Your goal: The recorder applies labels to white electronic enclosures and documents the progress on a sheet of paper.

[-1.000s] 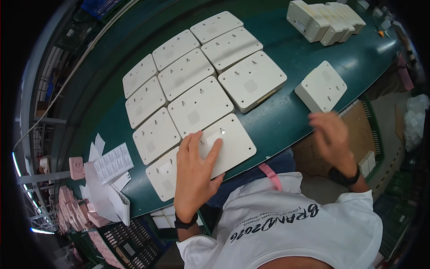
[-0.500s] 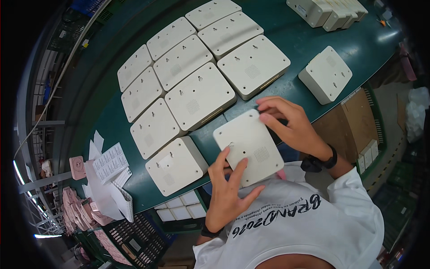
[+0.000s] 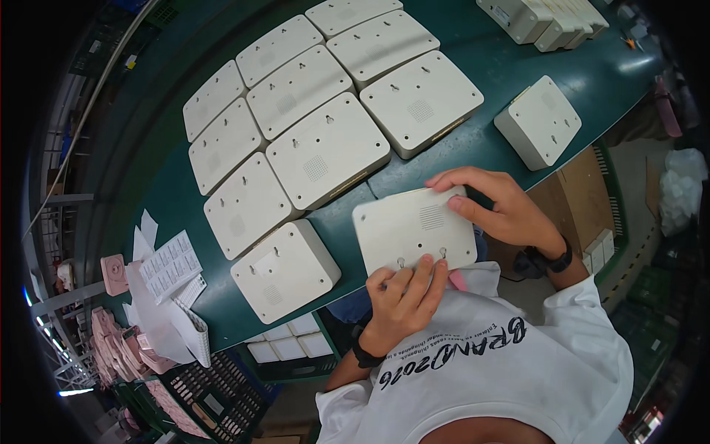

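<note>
White rounded-square plastic casing [image 3: 414,231] sits lifted at the near table edge, gripped by both hands: left hand [image 3: 403,300] curled under its near side with fingers on the two keyhole slots, right hand [image 3: 499,211] pinching the far right corner. A steady, level two-handed hold suits it best. Matching casings [image 3: 325,159] crowd the green table [image 3: 481,140] to the left and beyond; paper label sheets [image 3: 166,263] lie far left.

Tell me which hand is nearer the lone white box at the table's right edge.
Right. The right hand sits just below-left of the lone white box; the left hand is farther, at the held panel's near edge.
</note>
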